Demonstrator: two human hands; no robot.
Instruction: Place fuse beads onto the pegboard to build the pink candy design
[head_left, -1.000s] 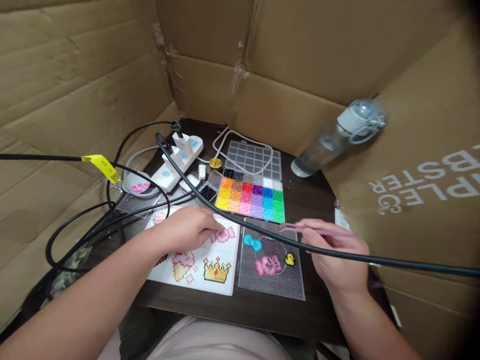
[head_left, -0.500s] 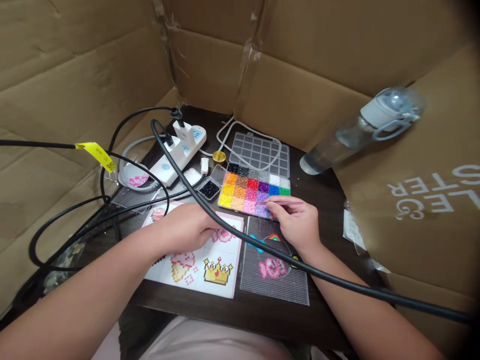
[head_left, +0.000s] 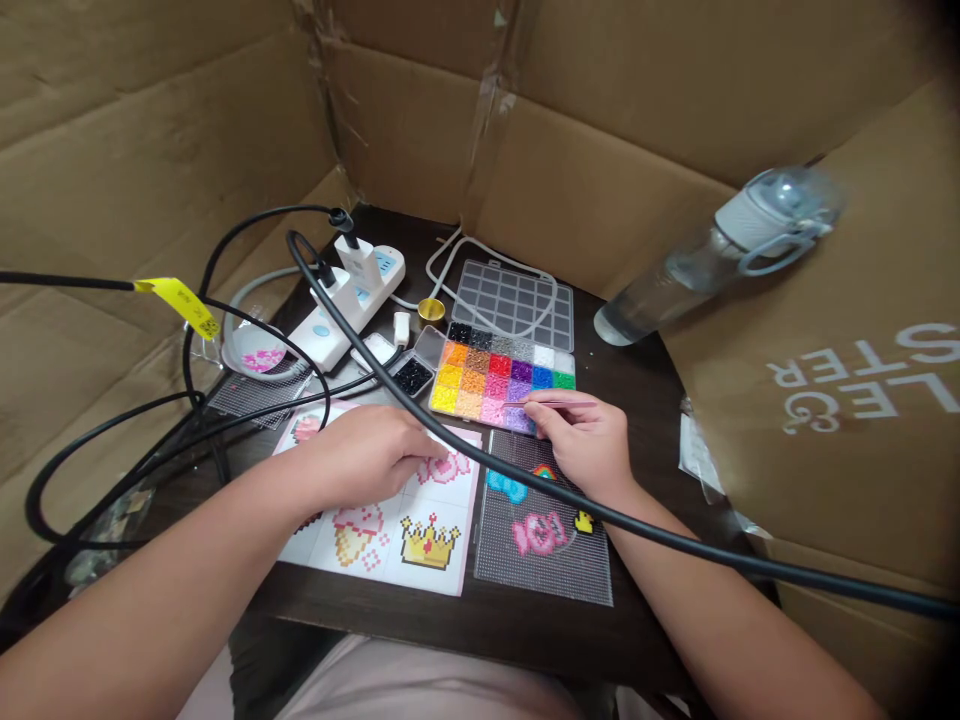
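Pink tweezers [head_left: 564, 404] are pinched in my right hand [head_left: 581, 438], tips at the pink and lavender compartments of the bead box [head_left: 491, 412]. Whether a bead is between the tips is too small to tell. My left hand [head_left: 375, 455] lies on the printed pattern sheet [head_left: 427, 585], fingers curled and the index finger at the pink candy picture [head_left: 448, 468]. Nothing shows in that hand. Below my right hand lies a clear pegboard [head_left: 547, 580] bearing a pink bead candy [head_left: 538, 534], a blue bead shape [head_left: 507, 486], a small rainbow [head_left: 544, 471] and a yellow piece [head_left: 583, 521].
A black cable [head_left: 675, 542] crosses in front of both hands. Behind stand a power strip [head_left: 322, 340], a small box of black beads [head_left: 412, 377] and a dish with pink beads [head_left: 264, 357]. A water bottle [head_left: 675, 285] leans at the right by cardboard walls [head_left: 600, 180].
The whole view has shifted slightly left. Both hands keep nearly the same places over the sheet and the bead box, with the tweezers still in my right hand.
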